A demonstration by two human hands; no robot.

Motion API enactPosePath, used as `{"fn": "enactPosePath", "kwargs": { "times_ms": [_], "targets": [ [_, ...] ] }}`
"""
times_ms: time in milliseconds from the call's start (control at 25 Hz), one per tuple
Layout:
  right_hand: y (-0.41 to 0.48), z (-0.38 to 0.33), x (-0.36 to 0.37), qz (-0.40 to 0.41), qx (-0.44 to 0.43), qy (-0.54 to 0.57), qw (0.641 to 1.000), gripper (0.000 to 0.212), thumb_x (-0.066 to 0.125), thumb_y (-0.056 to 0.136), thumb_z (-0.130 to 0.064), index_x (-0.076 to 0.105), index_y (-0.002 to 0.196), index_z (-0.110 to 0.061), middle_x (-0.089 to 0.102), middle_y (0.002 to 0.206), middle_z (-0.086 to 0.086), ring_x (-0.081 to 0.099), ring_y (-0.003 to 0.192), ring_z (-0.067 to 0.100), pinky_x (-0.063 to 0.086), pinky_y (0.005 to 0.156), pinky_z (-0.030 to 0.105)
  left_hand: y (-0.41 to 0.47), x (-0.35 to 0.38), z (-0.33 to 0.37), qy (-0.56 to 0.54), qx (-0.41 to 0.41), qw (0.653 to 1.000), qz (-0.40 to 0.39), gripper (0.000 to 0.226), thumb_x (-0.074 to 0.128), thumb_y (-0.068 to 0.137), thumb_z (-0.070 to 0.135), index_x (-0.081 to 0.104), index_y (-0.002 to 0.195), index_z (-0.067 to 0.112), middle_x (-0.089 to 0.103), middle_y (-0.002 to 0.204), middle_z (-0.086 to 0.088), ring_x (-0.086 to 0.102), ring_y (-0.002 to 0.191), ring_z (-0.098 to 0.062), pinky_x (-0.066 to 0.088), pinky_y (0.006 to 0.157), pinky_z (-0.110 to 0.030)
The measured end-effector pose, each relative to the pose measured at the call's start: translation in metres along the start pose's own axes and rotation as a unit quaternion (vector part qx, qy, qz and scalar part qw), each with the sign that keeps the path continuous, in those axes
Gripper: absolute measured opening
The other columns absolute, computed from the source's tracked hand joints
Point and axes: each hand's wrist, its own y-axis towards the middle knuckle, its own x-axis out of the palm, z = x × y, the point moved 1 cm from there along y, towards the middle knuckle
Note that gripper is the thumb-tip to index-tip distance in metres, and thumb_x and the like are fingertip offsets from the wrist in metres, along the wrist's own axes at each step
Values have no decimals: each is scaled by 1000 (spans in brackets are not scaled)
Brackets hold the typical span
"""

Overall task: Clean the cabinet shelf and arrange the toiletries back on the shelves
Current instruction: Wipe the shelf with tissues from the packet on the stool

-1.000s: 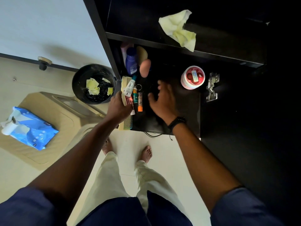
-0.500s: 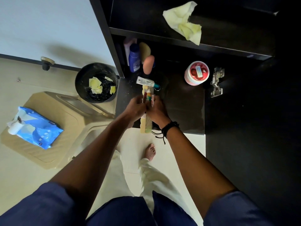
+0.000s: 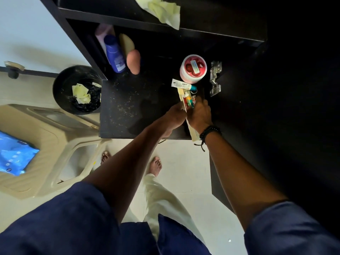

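A blue wipes pack (image 3: 12,157) is carried by the beige stool (image 3: 55,137). Beside it, crumpled yellow paper (image 3: 80,92) is held in the black bin (image 3: 62,80). Over the dust-speckled lower shelf (image 3: 125,107), a cream comb (image 3: 193,132) and small coloured tubes (image 3: 190,102) are gripped together by the left hand (image 3: 175,115) and right hand (image 3: 199,115), fingers curled round the bundle. Just beyond, a white tube (image 3: 181,85) is seen beside a red-lidded jar (image 3: 193,69). A blue bottle (image 3: 114,54) stands in the far corner. A yellow cloth (image 3: 165,13) lies on the upper shelf (image 3: 220,19).
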Motion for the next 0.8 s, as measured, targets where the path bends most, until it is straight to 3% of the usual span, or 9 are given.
{"fn": "enactPosePath", "kwargs": {
  "times_ms": [200,280,360,400,480,600,680,800],
  "targets": [
    [-12,6,2,19,-12,4,1000,73,60,90,-16,19,147,3,35,145,23,37,133,37,36,109,41,-1,-2,-5,58,28,998,-11,42,40,99,8,45,139,21,54,134,0,49,116,-11,38,96,-29],
    [-19,2,1,65,-31,4,997,68,60,90,-16,24,146,0,37,143,21,37,131,36,40,107,43,-7,-13,-8,31,38,998,44,45,42,96,3,43,140,13,52,138,-5,52,115,-11,40,93,-24],
    [-21,-10,2,118,-80,35,989,60,58,89,-16,33,142,-3,42,138,19,40,128,34,42,104,44,-20,-32,-7,43,82,984,149,48,45,93,1,41,140,10,52,136,-7,55,111,-10,43,91,-22],
    [-20,-22,3,115,-108,67,985,58,58,89,-16,35,141,-4,43,139,18,40,129,33,41,105,43,-28,-46,-4,99,136,960,224,48,45,90,3,43,138,9,54,132,-9,55,112,-15,43,94,-26],
    [-14,-52,7,72,-156,129,977,60,59,89,-19,35,142,-7,41,144,15,38,135,30,37,110,40,-44,-75,7,242,244,877,336,52,47,82,8,45,135,6,54,126,-14,48,116,-27,38,101,-34],
    [4,-103,15,43,-218,158,962,66,64,86,-24,35,143,-8,41,144,16,41,133,29,38,109,38,-56,-115,37,401,309,744,436,61,57,76,13,42,134,1,48,130,-21,43,121,-38,36,103,-43],
    [20,-134,17,42,-246,134,959,70,66,84,-26,34,144,-8,42,144,15,39,135,28,34,110,35,-54,-140,58,470,256,720,442,68,61,75,19,38,136,-1,43,134,-24,40,123,-42,37,102,-45],
    [44,-171,14,16,-242,91,966,74,66,85,-28,29,146,-10,40,147,13,38,136,30,36,110,37,-36,-172,74,551,160,727,377,64,64,78,29,44,132,3,39,137,-22,38,123,-40,40,96,-44]
  ]
}}
